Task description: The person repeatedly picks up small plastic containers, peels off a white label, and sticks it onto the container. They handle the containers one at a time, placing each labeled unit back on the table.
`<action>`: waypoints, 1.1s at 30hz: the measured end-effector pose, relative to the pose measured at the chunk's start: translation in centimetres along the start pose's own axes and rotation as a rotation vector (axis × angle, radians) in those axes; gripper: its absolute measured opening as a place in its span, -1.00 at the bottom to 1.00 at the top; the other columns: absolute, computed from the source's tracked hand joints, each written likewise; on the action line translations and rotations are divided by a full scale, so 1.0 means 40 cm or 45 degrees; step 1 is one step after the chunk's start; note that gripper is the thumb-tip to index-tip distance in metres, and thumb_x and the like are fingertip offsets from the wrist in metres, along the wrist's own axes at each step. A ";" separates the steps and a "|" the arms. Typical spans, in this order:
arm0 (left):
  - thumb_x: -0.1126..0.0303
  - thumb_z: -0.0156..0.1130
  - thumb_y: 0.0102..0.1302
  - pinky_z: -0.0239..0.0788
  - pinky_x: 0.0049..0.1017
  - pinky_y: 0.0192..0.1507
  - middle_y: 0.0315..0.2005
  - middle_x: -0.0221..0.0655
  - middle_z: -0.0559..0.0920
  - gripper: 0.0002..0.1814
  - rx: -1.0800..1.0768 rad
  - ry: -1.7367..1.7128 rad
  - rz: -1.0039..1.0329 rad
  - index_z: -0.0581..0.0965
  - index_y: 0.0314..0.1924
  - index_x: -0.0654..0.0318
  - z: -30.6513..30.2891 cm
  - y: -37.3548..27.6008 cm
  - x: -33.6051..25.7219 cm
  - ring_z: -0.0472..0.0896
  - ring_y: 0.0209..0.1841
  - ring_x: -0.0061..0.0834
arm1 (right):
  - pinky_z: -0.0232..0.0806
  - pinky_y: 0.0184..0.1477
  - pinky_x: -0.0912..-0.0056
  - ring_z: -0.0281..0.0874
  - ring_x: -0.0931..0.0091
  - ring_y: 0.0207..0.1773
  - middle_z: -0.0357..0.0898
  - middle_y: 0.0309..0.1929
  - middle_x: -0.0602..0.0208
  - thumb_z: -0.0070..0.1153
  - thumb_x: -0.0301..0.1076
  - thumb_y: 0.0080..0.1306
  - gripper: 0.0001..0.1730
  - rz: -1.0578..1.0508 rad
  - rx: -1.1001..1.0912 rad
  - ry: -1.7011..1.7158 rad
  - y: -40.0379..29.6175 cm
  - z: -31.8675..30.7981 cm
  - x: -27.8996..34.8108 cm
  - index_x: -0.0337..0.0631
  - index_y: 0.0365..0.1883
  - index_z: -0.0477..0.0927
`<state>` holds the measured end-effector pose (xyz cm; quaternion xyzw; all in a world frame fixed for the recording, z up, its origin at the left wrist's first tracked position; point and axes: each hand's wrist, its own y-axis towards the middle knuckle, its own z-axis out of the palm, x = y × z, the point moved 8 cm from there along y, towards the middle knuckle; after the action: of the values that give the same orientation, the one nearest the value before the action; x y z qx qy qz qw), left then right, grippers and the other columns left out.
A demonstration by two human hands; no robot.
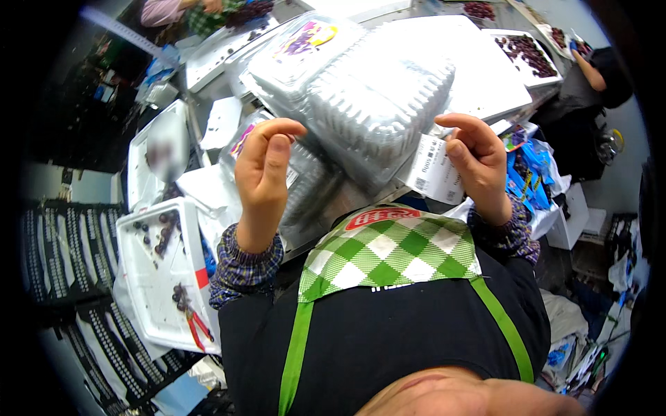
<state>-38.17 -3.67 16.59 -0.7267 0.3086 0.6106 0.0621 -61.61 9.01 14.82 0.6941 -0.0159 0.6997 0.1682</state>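
Before me a large clear plastic clamshell box lies between my hands, its top shining with glare. A purple and yellow printed sticker marks its far left part. My left hand is raised at its near left side, fingers bent, nothing visible in them. Below that hand is another clear clamshell, partly covered. My right hand is at the near right corner, index finger and thumb apart. A white printed label sheet runs behind its thumb; whether the fingers grip it is hidden.
At left, a white foam tray carries loose grapes and red-handled snips. Blue printed packets lie at right. Another foam tray of grapes is far right, near a co-worker's arm. Another person's hand shows far left.
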 end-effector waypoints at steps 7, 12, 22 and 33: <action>0.20 0.37 0.12 0.23 -0.55 -0.25 -0.29 -0.45 0.60 -0.60 0.438 0.363 0.370 0.55 -0.09 0.23 0.224 0.078 -0.171 0.38 -0.30 -0.52 | 0.10 -0.44 0.72 0.23 0.79 -0.49 0.34 -0.54 0.60 0.12 -0.42 0.35 -0.63 -0.494 -0.191 0.037 -0.020 -0.023 0.077 -0.41 0.06 0.44; 0.26 0.37 0.14 0.23 -0.59 -0.27 -0.36 -0.47 0.58 -0.63 0.639 0.189 0.317 0.55 -0.10 0.26 0.263 0.099 -0.183 0.39 -0.33 -0.60 | 0.23 -0.39 0.65 0.38 0.70 -0.43 0.48 -0.46 0.38 0.19 -0.39 0.30 -0.60 -0.952 -0.226 0.006 -0.033 -0.019 0.144 -0.48 -0.01 0.42; 0.51 0.27 0.18 0.20 -0.65 -0.33 -0.42 -0.54 0.54 -0.88 0.590 -0.002 0.280 0.54 -0.27 0.29 0.266 0.137 -0.167 0.33 -0.41 -0.72 | 0.33 -0.28 0.68 0.43 0.70 -0.29 0.52 -0.27 0.36 0.29 -0.31 0.23 -0.43 -0.157 -0.093 0.038 0.052 0.018 0.091 -0.30 0.14 0.37; 0.47 0.30 0.08 0.31 -0.47 -0.38 -0.49 -0.33 0.57 -0.89 0.415 0.028 0.193 0.56 -0.37 0.30 0.248 0.142 -0.128 0.46 -0.45 -0.45 | 0.34 -0.28 0.70 0.44 0.75 -0.33 0.53 -0.39 0.51 0.20 -0.28 0.32 -0.75 0.248 0.025 0.259 0.054 0.026 0.036 -0.33 -0.25 0.55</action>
<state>-49.89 -1.70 20.50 -0.6882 0.4581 0.5474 0.1294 -61.15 7.03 16.71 0.6163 -0.0592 0.7797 0.0934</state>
